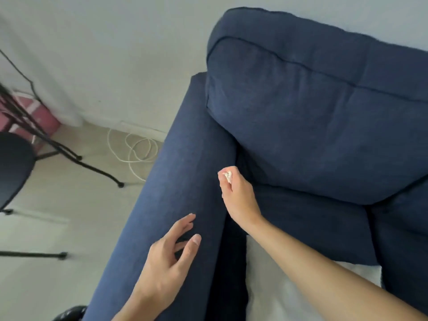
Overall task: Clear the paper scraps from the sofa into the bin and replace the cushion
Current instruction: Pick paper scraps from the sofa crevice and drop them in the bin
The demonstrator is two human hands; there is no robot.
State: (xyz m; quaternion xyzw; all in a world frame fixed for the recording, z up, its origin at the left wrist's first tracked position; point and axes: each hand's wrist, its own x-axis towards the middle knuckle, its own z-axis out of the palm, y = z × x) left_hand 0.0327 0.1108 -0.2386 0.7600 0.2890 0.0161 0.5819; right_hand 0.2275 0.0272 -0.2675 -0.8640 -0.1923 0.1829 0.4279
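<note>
A navy blue sofa [301, 140] fills the right of the view, with its back cushion [312, 117] in place. My right hand [238, 195] hovers over the gap between the armrest [176, 181] and the seat, pinching small white paper scraps [227, 176] in its fingertips. My left hand [169, 262] rests above the armrest with fingers spread and nothing in it. Part of the seat cushion is off, exposing a white underlayer [278, 293] below my right forearm. A dark rim [71, 312] at the bottom left edge may be the bin; too little shows to tell.
A black chair [14, 167] and thin black metal legs [69, 156] stand on the pale floor at left. A coiled white cable [136, 149] lies by the skirting board. A pink box [30, 117] sits in the far left corner.
</note>
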